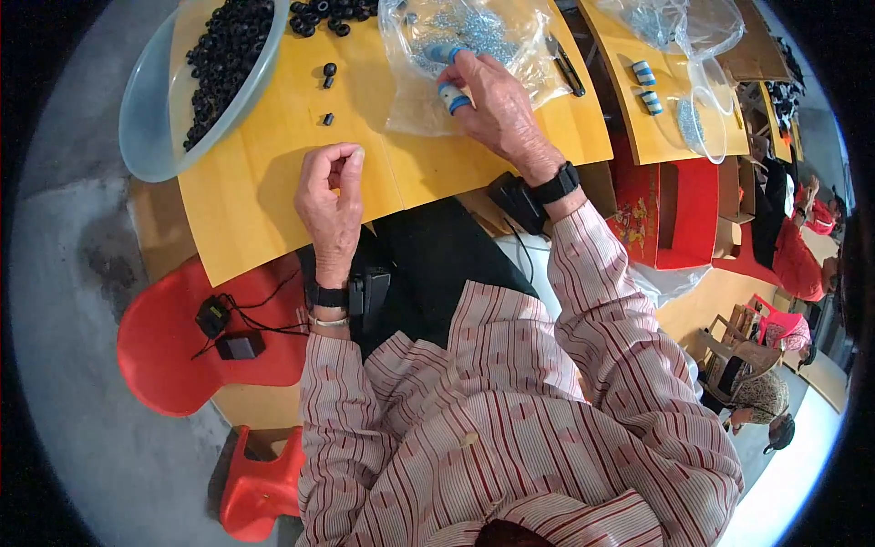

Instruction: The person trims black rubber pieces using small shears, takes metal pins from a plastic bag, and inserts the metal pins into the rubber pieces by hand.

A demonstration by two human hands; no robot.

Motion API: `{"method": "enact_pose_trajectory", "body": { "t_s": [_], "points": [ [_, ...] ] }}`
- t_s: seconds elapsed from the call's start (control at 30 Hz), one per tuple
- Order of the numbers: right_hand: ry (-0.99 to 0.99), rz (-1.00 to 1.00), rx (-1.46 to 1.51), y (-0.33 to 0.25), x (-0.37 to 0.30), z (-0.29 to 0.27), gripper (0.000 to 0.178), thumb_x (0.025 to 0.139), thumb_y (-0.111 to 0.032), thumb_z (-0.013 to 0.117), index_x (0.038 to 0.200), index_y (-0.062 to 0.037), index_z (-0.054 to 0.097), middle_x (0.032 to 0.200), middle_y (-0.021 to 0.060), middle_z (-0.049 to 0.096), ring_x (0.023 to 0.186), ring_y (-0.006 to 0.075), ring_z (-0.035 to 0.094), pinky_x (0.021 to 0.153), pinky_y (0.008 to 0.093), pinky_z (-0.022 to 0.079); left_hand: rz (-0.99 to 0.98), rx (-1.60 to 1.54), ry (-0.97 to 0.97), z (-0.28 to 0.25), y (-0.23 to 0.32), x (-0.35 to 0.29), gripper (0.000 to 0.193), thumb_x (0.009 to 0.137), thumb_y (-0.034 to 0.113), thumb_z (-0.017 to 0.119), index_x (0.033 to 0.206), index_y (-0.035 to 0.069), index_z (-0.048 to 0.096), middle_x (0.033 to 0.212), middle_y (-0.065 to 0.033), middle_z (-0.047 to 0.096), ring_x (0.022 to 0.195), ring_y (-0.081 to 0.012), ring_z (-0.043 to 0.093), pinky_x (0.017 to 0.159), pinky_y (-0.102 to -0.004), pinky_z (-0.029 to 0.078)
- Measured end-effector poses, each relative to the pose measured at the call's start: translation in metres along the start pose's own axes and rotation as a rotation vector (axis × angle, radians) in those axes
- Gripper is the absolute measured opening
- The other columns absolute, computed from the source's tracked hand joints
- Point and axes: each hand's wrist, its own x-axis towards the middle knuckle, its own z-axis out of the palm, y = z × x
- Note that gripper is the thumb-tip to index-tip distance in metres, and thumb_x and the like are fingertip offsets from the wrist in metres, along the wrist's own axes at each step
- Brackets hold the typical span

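My left hand (330, 202) is closed above the front of the yellow table, thumb and fingertips drawn together; anything inside is hidden. Beyond it lie a small black cylindrical piece (327, 119) and another black part (329, 70). My right hand (503, 102) reaches over an opened clear plastic bag (415, 111) with a heap of small silvery metal pieces (474, 32). Its thumb and index finger are wrapped in blue-and-white bands and stand apart, with nothing visible between them. The other fingers are partly hidden.
A translucent basin (146, 137) of black ring-like parts (228, 68) overhangs the table's left side. Loose black parts (333, 11) lie at the back. A black cutter-like tool (570, 71) lies right of the bag. Red stools (173, 346) stand left; other people sit far right.
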Motion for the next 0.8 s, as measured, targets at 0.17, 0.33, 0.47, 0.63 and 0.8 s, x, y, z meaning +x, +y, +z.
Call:
{"method": "enact_pose_trajectory", "body": {
  "t_s": [0.17, 0.33, 0.47, 0.63, 0.8],
  "points": [
    [0.003, -0.149, -0.051, 0.012, 0.007, 0.004, 0.035, 0.065, 0.006, 0.056, 0.097, -0.0076, 0.050, 0.091, 0.0093, 0.060, 0.090, 0.0326, 0.055, 0.075, 0.0409, 0.049, 0.006, 0.011, 0.001, 0.001, -0.001, -0.001, 0.008, 0.085, 0.009, 0.064, 0.089, 0.002, 0.063, 0.082, -0.0043, 0.059, 0.069, -0.0114, 0.056, 0.062, -0.0239, 0.046],
    [0.014, -0.177, -0.047, 0.004, 0.012, 0.004, 0.034, 0.066, 0.005, 0.057, 0.095, -0.0091, 0.049, 0.087, 0.0076, 0.061, 0.090, 0.0317, 0.056, 0.072, 0.0415, 0.050, -0.020, -0.023, 0.012, -0.002, -0.002, -0.002, 0.008, 0.085, 0.009, 0.064, 0.090, 0.002, 0.063, 0.081, -0.0043, 0.059, 0.069, -0.0113, 0.055, 0.061, -0.0239, 0.046],
    [-0.005, -0.214, -0.088, 0.007, 0.018, 0.010, 0.032, 0.068, 0.004, 0.055, 0.097, -0.0097, 0.050, 0.088, 0.0079, 0.061, 0.090, 0.0306, 0.058, 0.071, 0.0400, 0.050, -0.012, -0.027, 0.005, -0.005, -0.003, -0.002, 0.009, 0.086, 0.009, 0.064, 0.089, 0.001, 0.062, 0.082, -0.0048, 0.059, 0.068, -0.0113, 0.055, 0.062, -0.0236, 0.045],
    [0.028, -0.276, -0.146, 0.017, 0.016, 0.011, 0.031, 0.074, -0.004, 0.055, 0.103, -0.0110, 0.053, 0.088, 0.0085, 0.061, 0.088, 0.0308, 0.060, 0.072, 0.0398, 0.052, 0.002, -0.004, -0.024, 0.003, -0.001, -0.001, 0.011, 0.088, 0.010, 0.061, 0.091, 0.000, 0.062, 0.085, -0.0077, 0.059, 0.075, -0.0169, 0.057, 0.069, -0.0269, 0.046],
    [-0.050, -0.266, -0.361, 0.001, 0.029, 0.024, 0.025, 0.072, -0.010, 0.059, 0.096, -0.0089, 0.053, 0.086, 0.0065, 0.059, 0.091, 0.0266, 0.058, 0.071, 0.0375, 0.052, 0.105, 0.059, -0.025, -0.009, -0.014, 0.003, 0.015, 0.091, 0.005, 0.055, 0.100, -0.004, 0.062, 0.094, -0.0130, 0.061, 0.088, -0.0241, 0.058, 0.079, -0.0319, 0.047]
  ]
}}
